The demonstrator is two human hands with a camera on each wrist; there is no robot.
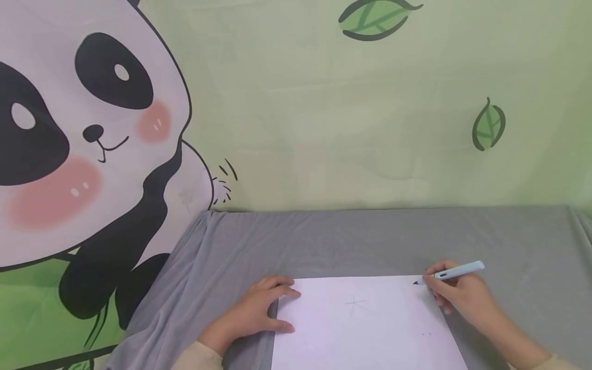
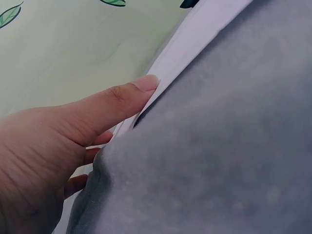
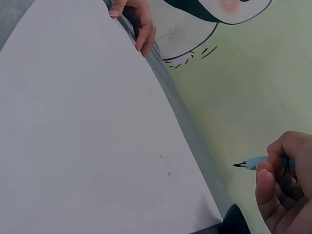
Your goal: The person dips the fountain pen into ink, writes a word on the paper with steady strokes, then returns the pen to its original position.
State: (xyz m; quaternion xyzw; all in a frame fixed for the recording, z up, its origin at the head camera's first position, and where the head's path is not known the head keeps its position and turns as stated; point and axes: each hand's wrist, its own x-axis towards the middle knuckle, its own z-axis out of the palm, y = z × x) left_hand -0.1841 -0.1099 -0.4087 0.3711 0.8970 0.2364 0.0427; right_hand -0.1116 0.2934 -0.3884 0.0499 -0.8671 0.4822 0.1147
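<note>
A white sheet of paper (image 1: 351, 339) lies on the grey cloth, bearing a few thin crossed pen strokes (image 1: 355, 304) near its upper middle and small dots (image 1: 426, 334) at the right. At the sheet's left edge rests my left hand (image 1: 256, 307), thumb and fingers spread apart; its thumb (image 2: 124, 100) lies on the paper's edge in the left wrist view. My right hand (image 1: 462, 295) pinches a light blue fountain pen (image 1: 469, 268) by the sheet's upper right corner. The bare dark nib (image 3: 239, 165) points left, apart from the paper in the right wrist view.
Grey cloth (image 1: 370, 239) covers the table around the sheet, with folds at the left. Behind it hangs a pale green backdrop (image 1: 324, 128) printed with a large panda (image 1: 152, 67) and leaves (image 1: 489, 126).
</note>
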